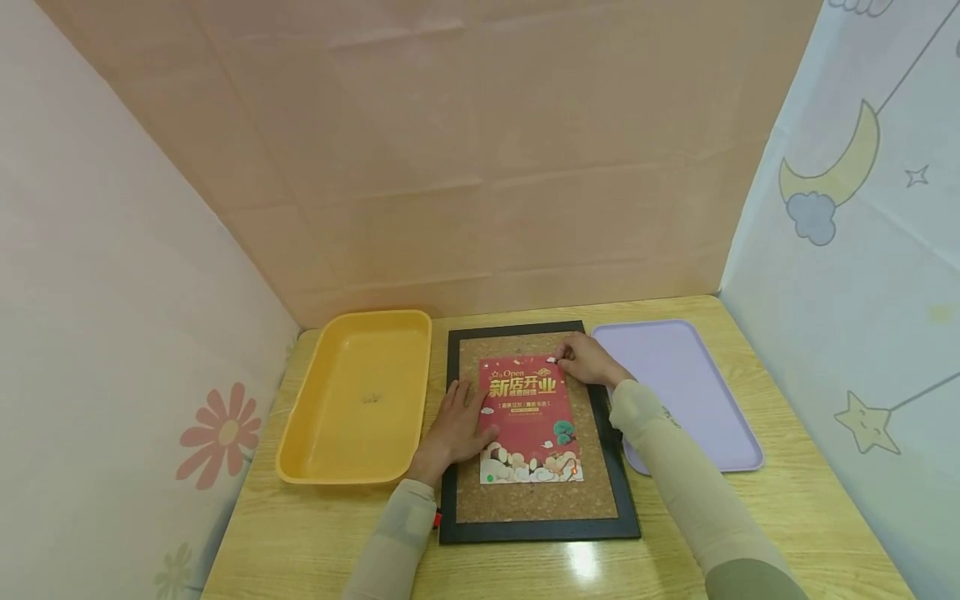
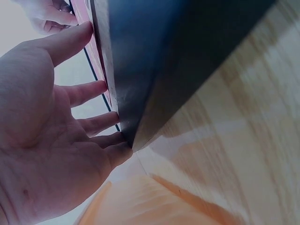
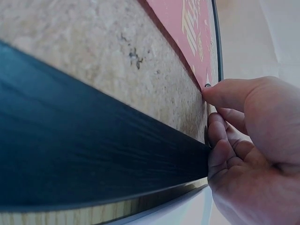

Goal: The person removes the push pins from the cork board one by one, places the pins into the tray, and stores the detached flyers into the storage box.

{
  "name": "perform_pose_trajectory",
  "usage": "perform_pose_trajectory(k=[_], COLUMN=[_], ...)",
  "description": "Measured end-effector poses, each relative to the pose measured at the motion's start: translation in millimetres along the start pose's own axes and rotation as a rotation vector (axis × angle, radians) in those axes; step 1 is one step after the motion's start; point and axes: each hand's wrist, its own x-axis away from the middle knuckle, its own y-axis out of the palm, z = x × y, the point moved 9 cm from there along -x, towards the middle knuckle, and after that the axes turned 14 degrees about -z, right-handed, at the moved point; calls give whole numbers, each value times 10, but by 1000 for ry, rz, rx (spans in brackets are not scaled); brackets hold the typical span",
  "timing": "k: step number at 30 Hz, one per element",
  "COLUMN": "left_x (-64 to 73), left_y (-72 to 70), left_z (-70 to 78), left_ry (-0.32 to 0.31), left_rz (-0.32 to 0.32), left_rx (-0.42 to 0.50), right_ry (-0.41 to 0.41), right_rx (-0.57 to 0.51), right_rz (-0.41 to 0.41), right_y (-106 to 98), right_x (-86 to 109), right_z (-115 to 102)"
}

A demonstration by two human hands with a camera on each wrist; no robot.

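A red poster (image 1: 525,417) with gold lettering lies on a cork board (image 1: 540,504) with a black frame (image 1: 540,531). My left hand (image 1: 457,421) rests with spread, fairly straight fingers over the poster's left edge; in the left wrist view its fingertips meet the frame's side (image 2: 136,61). My right hand (image 1: 587,358) is at the poster's top right corner, fingers curled. In the right wrist view its thumb (image 3: 229,93) presses at the corner by a small dark pin (image 3: 207,86), mostly hidden. A green dot (image 1: 490,478) marks the poster's bottom left corner.
A yellow tray (image 1: 352,471) stands left of the board, a lilac tray (image 1: 693,400) right of it, partly under the right forearm. All sit on a wood-grain table (image 1: 315,542) between fabric-covered walls (image 1: 472,167).
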Motion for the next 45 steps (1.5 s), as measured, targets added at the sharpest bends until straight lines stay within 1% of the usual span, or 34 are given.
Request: perform_pose_trajectory(k=[4,11,21,27,34,40,45], left_x=[-2,-18,-4,-4,3,-5,-10], left_y=[-6,-34,-53,-50,-50,-44,-33], left_z=[-4,13,14,-2,-7,-8,-12], left_ry=[4,18,-11,-17,-20,-11,-6], left_rz=[-3,-6,-22,-19,-18,-20,-21], left_rx=[10,-5,16,28,50,49,53], right_ry=[2,-17,-33,-42,-34,-15,-20], right_rx=[-4,-17,6,2,1,-22,-14], right_rz=[1,6,6,-2,-9,-17,-30], right_y=[-6,-20,-13,-24,-17,-8,2], right_x=[0,-5,-23,-21,-18,2,8], right_z=[0,-13,-22,-41,-39,-23,-14])
